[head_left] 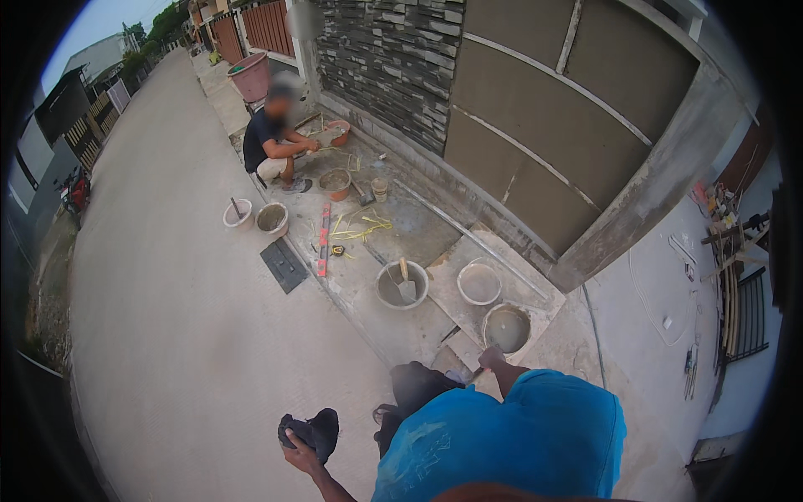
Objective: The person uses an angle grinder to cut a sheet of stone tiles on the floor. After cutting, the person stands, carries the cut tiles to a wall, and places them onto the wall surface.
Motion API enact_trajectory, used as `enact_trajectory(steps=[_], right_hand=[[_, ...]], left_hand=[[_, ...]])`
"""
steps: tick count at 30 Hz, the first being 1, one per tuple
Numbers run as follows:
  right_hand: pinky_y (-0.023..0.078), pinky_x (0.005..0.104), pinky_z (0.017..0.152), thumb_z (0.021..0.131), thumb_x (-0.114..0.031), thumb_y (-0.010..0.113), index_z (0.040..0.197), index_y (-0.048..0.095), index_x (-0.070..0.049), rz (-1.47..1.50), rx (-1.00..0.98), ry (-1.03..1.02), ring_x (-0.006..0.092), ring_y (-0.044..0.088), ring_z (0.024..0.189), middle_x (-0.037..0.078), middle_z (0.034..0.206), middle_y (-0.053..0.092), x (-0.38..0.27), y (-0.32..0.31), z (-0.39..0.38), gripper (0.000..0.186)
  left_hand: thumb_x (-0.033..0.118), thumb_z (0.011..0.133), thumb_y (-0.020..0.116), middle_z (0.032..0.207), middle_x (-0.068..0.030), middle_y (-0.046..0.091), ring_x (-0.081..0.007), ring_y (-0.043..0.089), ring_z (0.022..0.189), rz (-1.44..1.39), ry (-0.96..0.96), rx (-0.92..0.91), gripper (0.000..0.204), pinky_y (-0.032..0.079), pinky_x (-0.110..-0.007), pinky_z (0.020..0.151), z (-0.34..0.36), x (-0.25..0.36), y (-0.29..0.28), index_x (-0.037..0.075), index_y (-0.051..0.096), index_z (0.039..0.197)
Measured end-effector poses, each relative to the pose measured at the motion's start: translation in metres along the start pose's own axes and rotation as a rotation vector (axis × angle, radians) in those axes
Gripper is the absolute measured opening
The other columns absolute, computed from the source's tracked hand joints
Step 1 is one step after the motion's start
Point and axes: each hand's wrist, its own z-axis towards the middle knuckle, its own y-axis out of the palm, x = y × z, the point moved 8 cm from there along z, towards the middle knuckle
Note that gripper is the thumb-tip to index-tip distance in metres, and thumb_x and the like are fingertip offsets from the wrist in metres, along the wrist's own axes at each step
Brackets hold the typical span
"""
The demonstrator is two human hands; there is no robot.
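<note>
My left hand (303,454), at the lower edge left of my blue clothing (502,443), is closed round a crumpled black cloth (318,431). Just beyond the blue clothing, a bare limb end (493,358) shows beside a bucket of grey, watery mix (507,329). It may be my right hand; its fingers cannot be made out, and a small dark thing lies against it. A black bag-like heap with straps (418,385) sits between it and my left hand. Farther out, a trowel (406,286) with a wooden handle rests in a grey bucket (382,294).
A whitish bucket (479,284) and a long metal bar (468,236) lie near the wall. A red level (324,240), a tape measure (337,250), yellow string (368,224) and a black board (283,266) are left. Beyond, a crouching person (272,142) works among mortar tubs (335,184).
</note>
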Motion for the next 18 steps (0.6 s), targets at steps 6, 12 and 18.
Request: enact_trajectory(steps=[6,12,18], right_hand=[[0.059,0.0488,0.082,0.084,-0.026,0.059,0.092,0.079,-0.004,-0.163,0.248,-0.321,0.0347,0.073,0.099,0.019,0.103,0.076,-0.277,0.03,-0.016,0.031],[0.054,0.0524,0.092,0.086,-0.025,0.056,0.105,0.078,-0.003,-0.268,0.204,-0.414,0.0412,0.07,0.106,0.025,0.115,0.072,-0.559,-0.009,0.092,0.036],[0.053,0.049,0.093,0.09,-0.053,0.061,0.11,0.076,-0.008,0.048,0.074,-0.66,0.0393,0.069,0.106,0.021,0.109,0.074,-0.921,-0.172,0.082,0.052]], left_hand=[[0.037,0.106,0.055,0.122,-0.0141,0.073,-0.0264,0.069,0.109,-0.042,0.082,-0.056,0.046,0.052,-0.038,0.097,0.29,0.022,0.007,-0.001,0.068,0.128],[0.037,0.107,0.054,0.114,-0.0154,0.073,-0.0265,0.069,0.1,-0.145,0.096,-0.048,0.046,0.054,-0.038,0.091,0.54,0.008,0.086,-0.004,0.068,0.123],[0.04,0.108,0.044,0.114,-0.0151,0.072,-0.027,0.066,0.105,-0.166,-0.063,-0.084,0.052,0.05,-0.038,0.097,0.756,0.055,0.171,-0.003,0.069,0.124]])
